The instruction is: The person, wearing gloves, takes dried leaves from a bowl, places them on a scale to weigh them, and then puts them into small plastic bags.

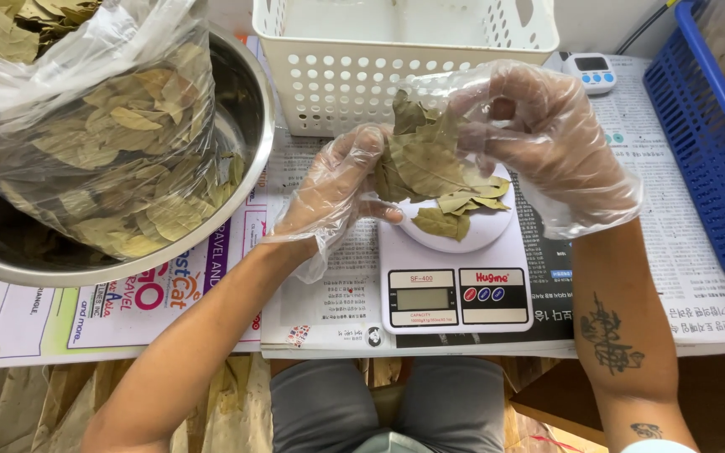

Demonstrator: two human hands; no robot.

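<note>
Head view, looking straight down at a work surface covered in spread newspaper (698, 243) and printed flyers (127, 310).

At centre, a small white digital kitchen scale (455, 289) with a round weighing plate, bearing a few dried bay leaves (455, 214).

Left hand (333, 193), in a loose clear plastic glove, half curled beside the plate, fingertips touching the edge of a bunch of dried leaves (421, 155) held just above the scale. Right hand (539, 138), gloved the same way, fingers closed in a pinch on the top of that same bunch, forearm tattooed.

Upper left, a large steel bowl (249, 143) holding an open clear plastic bag (69, 75) stuffed with more dried leaves, loose leaves also lying against the bowl's inner wall.

Behind the scale, a white perforated plastic basket (337, 84), contents hard to make out. To its right, a small white timer with blue buttons (593, 74). At far right, the edge of a blue plastic crate (706, 143).

Along the bottom, grey-trousered knees close to the table edge, with crumpled brown paper or leaves on the floor on the left, too blurred for certainty.
</note>
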